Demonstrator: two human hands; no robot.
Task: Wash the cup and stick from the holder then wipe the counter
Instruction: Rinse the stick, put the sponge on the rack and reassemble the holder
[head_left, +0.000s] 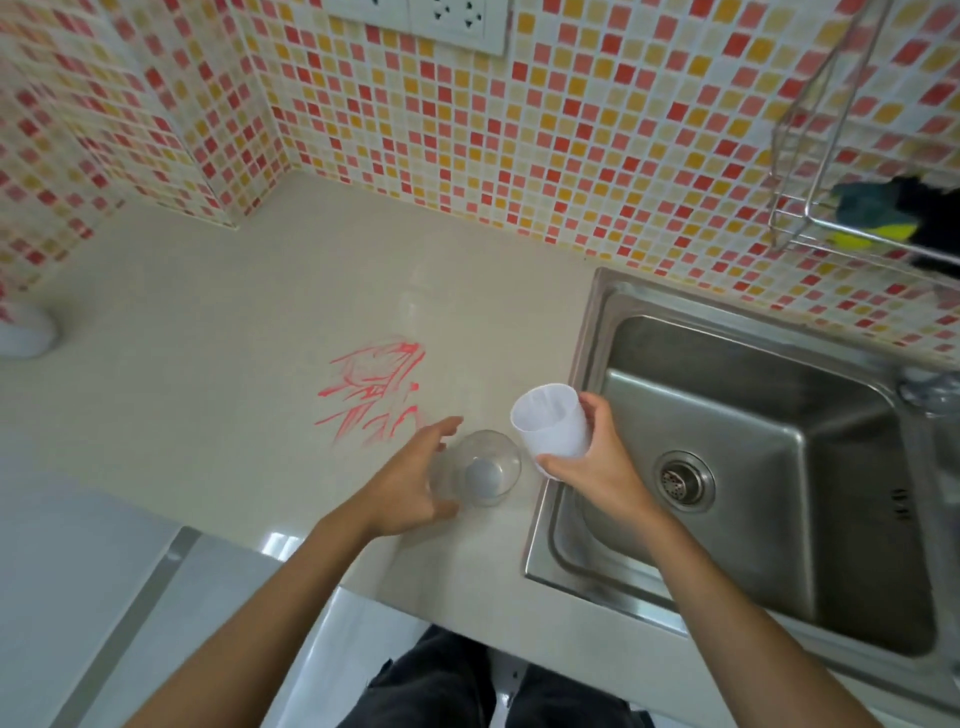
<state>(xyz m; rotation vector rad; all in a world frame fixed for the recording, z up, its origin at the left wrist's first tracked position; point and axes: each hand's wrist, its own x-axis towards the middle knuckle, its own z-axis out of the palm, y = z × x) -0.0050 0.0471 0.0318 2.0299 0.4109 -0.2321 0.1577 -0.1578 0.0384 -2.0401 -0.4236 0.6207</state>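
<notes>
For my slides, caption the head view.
Right hand holds white cup by sink; left hand steadies clear holder near red marks.

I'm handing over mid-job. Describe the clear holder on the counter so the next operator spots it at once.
Start at the steel sink; the clear holder stands on the counter just off its near-left corner. The left hand cups it. Unlike the white cup in the right hand, it is see-through.

Tap (930, 392) cut off at right, white object (23, 330) cropped left
</notes>
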